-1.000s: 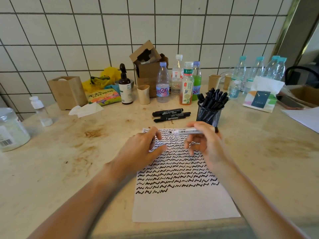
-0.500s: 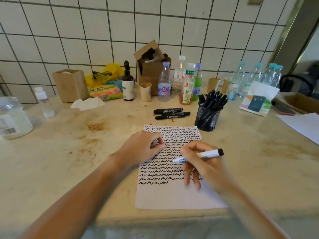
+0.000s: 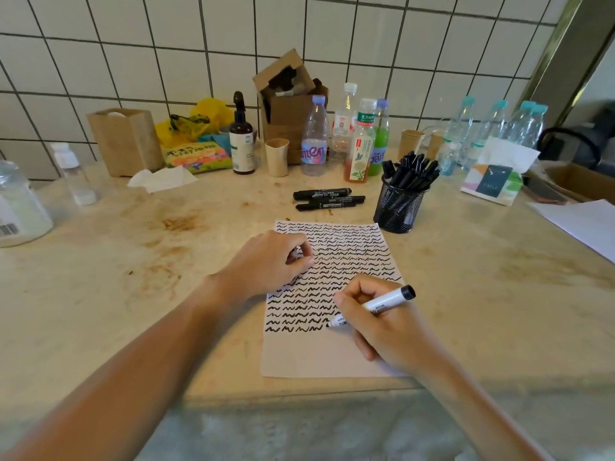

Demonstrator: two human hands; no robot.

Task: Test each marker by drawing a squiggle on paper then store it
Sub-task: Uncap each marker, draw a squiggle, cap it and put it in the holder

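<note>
Right hand [image 3: 382, 324] at lower centre pinches a white marker [image 3: 376, 306], tip on the paper [image 3: 319, 357]; left hand [image 3: 269, 261], fingers curled, rests on the sheet, its grasp unclear.

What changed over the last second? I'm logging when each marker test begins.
The right hand brought the white marker from above the sheet's top down to the last squiggle row, tip now at the paper. The left hand stayed on the sheet, fingers curled; mesh cup and two loose markers unmoved.

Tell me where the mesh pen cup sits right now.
In the head view the mesh pen cup stands right of centre, just past the paper's far right corner, right of the two loose black markers.
</note>
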